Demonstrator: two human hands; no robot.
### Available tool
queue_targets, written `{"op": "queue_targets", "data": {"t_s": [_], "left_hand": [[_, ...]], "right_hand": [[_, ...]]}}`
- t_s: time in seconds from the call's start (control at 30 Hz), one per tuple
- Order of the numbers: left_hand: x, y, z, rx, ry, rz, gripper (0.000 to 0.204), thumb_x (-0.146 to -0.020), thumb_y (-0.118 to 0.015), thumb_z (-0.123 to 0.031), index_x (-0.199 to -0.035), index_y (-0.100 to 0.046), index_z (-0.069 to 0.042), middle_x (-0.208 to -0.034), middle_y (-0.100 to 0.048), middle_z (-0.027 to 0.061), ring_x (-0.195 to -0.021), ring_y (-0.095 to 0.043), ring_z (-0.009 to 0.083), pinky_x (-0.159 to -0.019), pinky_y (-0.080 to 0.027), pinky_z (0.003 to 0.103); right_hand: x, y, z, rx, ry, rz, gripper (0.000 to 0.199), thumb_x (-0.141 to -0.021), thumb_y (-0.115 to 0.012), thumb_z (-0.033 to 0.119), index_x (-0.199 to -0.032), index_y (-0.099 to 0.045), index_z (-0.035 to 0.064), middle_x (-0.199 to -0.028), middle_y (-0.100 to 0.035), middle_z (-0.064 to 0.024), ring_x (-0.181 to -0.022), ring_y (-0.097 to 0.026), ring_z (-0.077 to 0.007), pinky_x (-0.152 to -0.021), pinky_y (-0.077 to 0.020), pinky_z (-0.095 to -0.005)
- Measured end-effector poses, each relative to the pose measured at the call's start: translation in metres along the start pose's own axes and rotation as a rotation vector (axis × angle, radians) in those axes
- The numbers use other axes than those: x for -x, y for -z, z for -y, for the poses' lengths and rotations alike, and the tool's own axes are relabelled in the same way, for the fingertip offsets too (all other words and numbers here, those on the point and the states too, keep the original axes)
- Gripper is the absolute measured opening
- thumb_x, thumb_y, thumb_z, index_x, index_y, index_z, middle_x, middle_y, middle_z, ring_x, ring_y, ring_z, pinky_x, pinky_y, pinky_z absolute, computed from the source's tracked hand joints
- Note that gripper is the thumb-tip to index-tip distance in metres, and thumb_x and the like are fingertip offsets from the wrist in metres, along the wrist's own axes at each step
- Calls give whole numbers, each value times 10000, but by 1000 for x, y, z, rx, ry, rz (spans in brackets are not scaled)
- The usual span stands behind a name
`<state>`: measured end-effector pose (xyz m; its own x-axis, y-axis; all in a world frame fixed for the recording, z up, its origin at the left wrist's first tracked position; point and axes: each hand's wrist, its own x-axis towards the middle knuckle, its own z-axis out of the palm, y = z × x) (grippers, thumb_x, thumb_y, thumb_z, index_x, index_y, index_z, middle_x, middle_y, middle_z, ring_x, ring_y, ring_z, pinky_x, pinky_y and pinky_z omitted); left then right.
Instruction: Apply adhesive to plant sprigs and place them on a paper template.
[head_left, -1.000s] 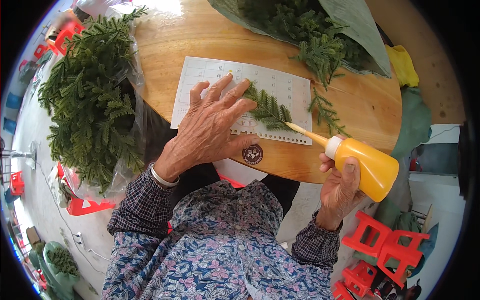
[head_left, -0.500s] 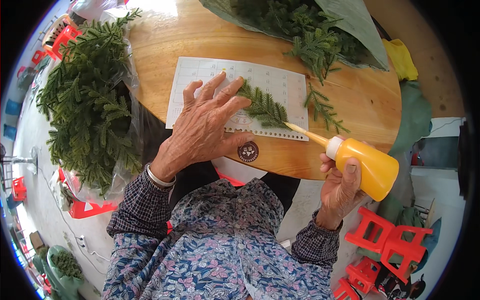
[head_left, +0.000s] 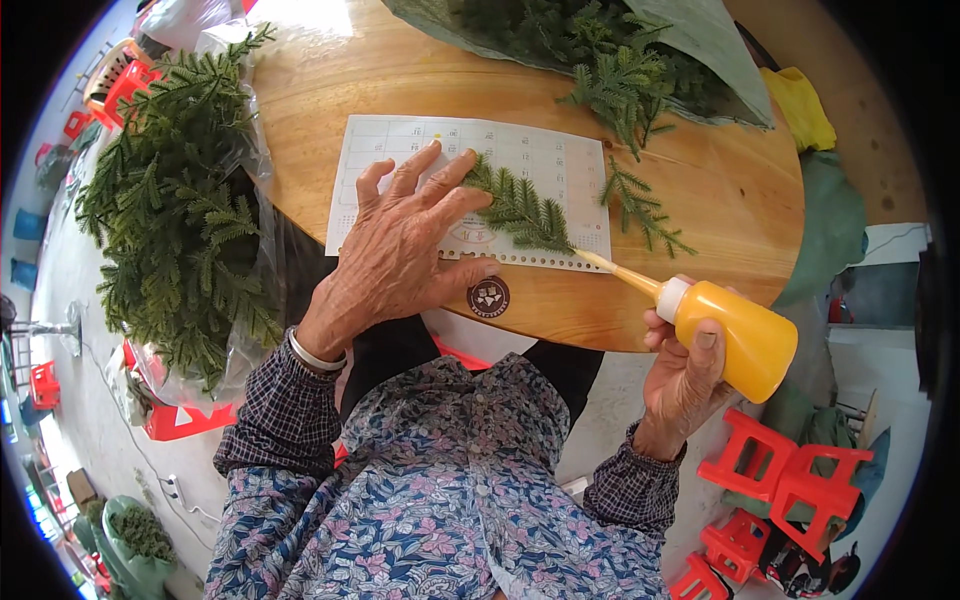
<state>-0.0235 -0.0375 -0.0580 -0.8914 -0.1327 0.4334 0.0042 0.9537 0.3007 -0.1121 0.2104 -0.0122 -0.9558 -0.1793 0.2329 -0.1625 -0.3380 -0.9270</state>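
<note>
A green fir-like sprig [head_left: 527, 212] lies slanting across a white printed calendar sheet [head_left: 372, 150] on the wooden table. My left hand [head_left: 400, 225] rests on the sheet with its fingers spread, fingertips against the sprig's upper left end. Wrapped in my right hand [head_left: 688, 372] is a yellow squeeze bottle [head_left: 735, 335] with a white collar and a long, thin nozzle. It is tilted so the nozzle tip points at the sprig's lower right stem end. Whether the tip touches the stem, I cannot tell. A second sprig [head_left: 640, 205] lies right of the sheet.
Many green branches [head_left: 180, 230] fill a clear plastic bag at the left. A green sack [head_left: 715, 50] holding more branches lies at the table's far side. A round dark sticker [head_left: 488, 297] sits near the front edge. Red stools [head_left: 745, 455] stand at the lower right.
The view has shifted slightly, moving the sheet and sprig a little left in the picture. Both hands keep nearly the same pose, and the nozzle stays near the stem end.
</note>
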Motion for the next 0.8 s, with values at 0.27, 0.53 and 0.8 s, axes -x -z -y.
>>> {"op": "queue_targets", "data": {"t_s": [0.27, 0.53, 0.8], "left_hand": [[1, -1, 2, 2, 6, 16, 484, -774, -668, -486, -1122, -569, -166, -1399, -464, 51, -1348, -337, 302, -1076, -129, 481], [1, 1, 2, -14, 6, 33, 475, -774, -668, -480, -1120, -572, -169, -1403, -461, 43, -1353, -329, 297, -1078, -127, 482], [0, 2, -1, -9, 22, 53, 484, -761, -683, -483, -1118, -574, -175, -1404, -461, 35, -1356, -324, 291, -1082, -127, 478]], "right_hand": [[-2, 5, -2, -24, -47, -17, 502, -814, -656, 106, -1246, -398, 104, -1081, -600, -218, -673, -628, -262, -514, -488, -241], [-4, 12, -6, -58, -59, -44, 501, -831, -677, 156, -1261, -425, 109, -1066, -620, -221, -666, -644, -255, -505, -492, -232], [-8, 23, -12, -92, -77, -88, 490, -840, -679, 181, -1265, -453, 90, -1041, -639, -210, -649, -652, -248, -483, -487, -224]]}}
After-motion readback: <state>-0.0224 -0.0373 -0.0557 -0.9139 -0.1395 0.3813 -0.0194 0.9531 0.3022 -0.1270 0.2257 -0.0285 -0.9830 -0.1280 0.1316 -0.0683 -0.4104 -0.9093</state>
